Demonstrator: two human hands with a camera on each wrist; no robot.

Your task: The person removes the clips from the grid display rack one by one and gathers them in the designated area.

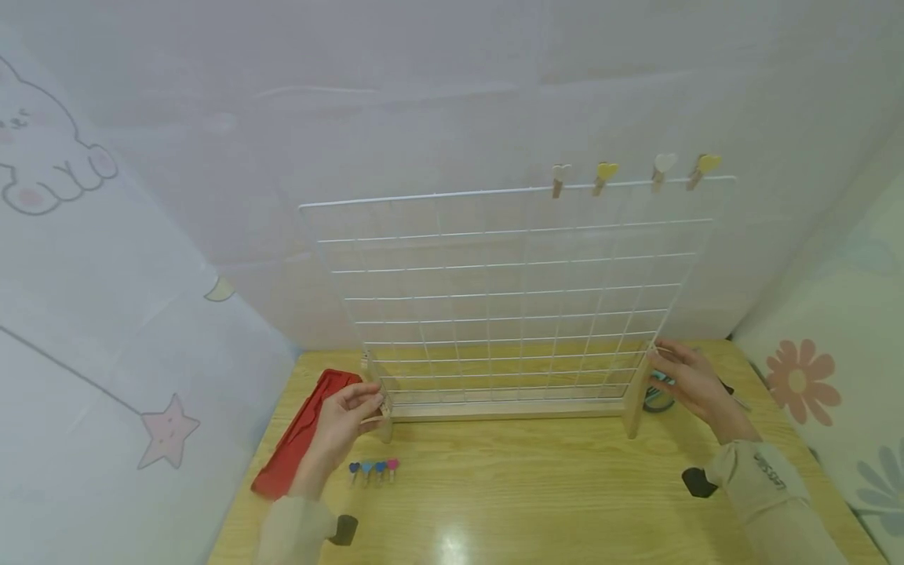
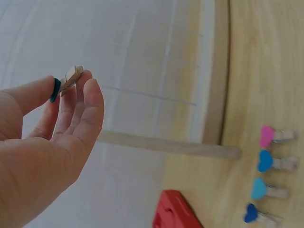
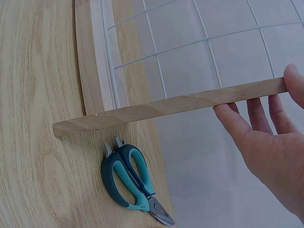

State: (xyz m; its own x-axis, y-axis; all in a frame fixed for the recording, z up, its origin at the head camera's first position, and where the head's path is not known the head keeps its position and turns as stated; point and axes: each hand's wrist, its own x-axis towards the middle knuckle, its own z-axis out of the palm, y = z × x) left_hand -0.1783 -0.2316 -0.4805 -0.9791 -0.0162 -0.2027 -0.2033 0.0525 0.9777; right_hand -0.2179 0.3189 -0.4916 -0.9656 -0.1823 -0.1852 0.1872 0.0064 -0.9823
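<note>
Between thumb and fingertips, my left hand [image 2: 61,123] pinches a small wooden clothespin [image 2: 72,78] with a dark teal heart. In the head view this left hand [image 1: 346,416] is beside the left wooden upright [image 1: 384,428] of a stand. A white wire grid panel [image 1: 487,298] rises from the stand. My right hand [image 1: 688,380] holds the right wooden upright [image 3: 166,105] near its top, thumb at the end and fingers along the outer side. Several heart clothespins, among them a yellow one [image 1: 606,173], are clipped along the right part of the panel's top wire.
Several heart clothespins, including a pink one [image 2: 267,136], lie in a row on the wooden table [image 1: 523,486]. A red tray-like piece [image 1: 304,431] is at the left. Teal-handled scissors [image 3: 128,175] lie outside the right upright. A pale cloth wall [image 1: 424,118] stands behind.
</note>
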